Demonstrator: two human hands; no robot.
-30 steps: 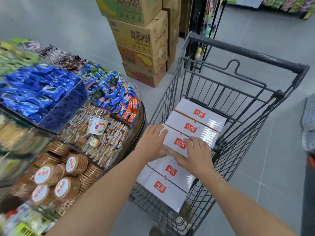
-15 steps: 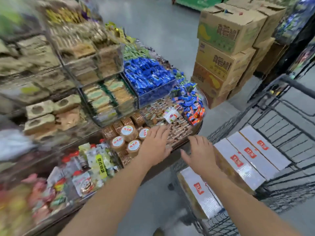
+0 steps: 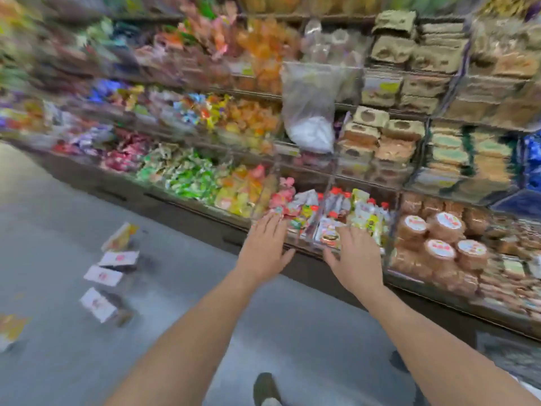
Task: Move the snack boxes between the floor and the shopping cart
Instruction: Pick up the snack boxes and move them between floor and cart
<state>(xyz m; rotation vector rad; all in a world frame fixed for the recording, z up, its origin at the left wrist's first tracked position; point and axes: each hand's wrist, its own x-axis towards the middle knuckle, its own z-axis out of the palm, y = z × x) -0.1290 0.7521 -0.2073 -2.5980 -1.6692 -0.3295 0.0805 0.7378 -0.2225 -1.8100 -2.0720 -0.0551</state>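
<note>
Left of left hand [image 3: 265, 250], snack boxes [image 3: 103, 276]

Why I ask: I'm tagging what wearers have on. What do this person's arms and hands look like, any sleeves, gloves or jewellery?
Both forearms are bare down to the frame edge: no sleeve or cuff shows. The left hand and right hand wear no gloves, and no watch, bracelet or ring is visible on either, though motion blur could hide something small.

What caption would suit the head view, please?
Open left hand and right hand extend before snack shelves; snack boxes lie on the floor.
</note>
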